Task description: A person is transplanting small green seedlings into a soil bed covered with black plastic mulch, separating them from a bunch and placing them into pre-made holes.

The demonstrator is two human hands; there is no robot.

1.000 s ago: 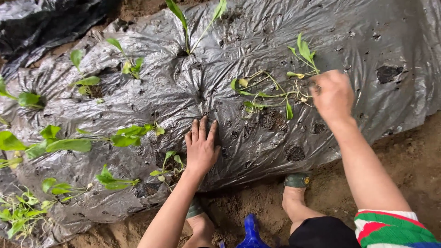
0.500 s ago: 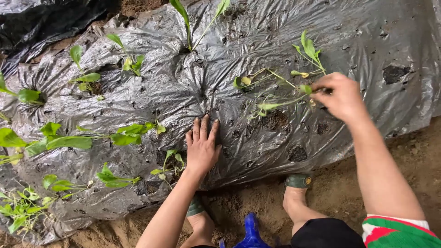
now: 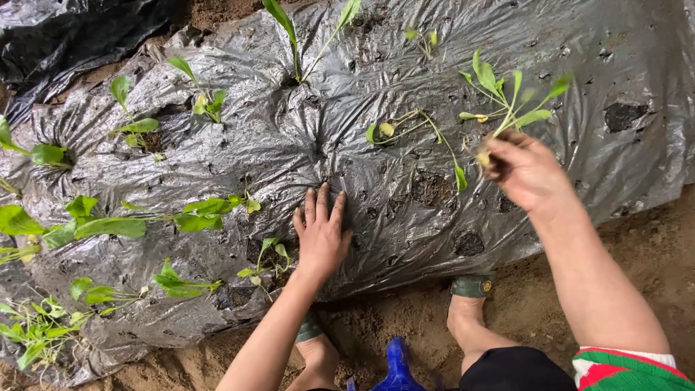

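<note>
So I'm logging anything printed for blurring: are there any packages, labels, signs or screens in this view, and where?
None in view: no package, label, sign or screen.
Plastic sheet: crinkled, grey-silver, over the soil bed, with planting holes.
Right hand: holds a green seedling.
Left hand: flat on the sheet.
</note>
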